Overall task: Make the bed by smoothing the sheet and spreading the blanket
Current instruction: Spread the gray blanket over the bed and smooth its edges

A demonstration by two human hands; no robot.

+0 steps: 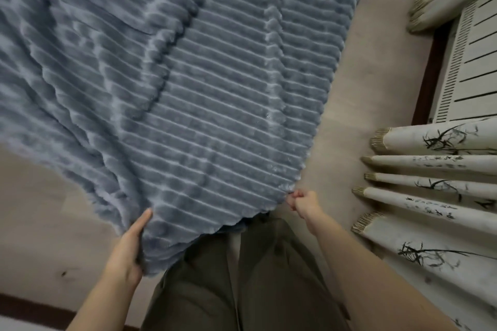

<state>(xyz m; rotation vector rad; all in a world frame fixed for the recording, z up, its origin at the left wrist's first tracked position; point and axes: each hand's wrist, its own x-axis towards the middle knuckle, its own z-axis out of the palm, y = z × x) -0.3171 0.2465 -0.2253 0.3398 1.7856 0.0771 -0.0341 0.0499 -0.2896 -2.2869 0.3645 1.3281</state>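
The blanket (201,88), blue-grey and ribbed, hung spread and rippled in deep folds. Its near edge was held up by both hands. The left hand (127,250) gripped the blanket's near left edge, thumb stretched along the top face, the other fingers hidden beneath the fabric. The right hand (305,205) was curled tight, pinching the blanket's near right corner.

A beige surface (357,75) lay under the blanket and showed to its left and right; whether that was the sheet could not be told. Below the blanket's near edge were the person's olive trousers (242,290). Right of the blanket hung a pale curtain (430,196) in folds, printed with dark bamboo sprigs, and above it stood a white slatted panel (470,62).
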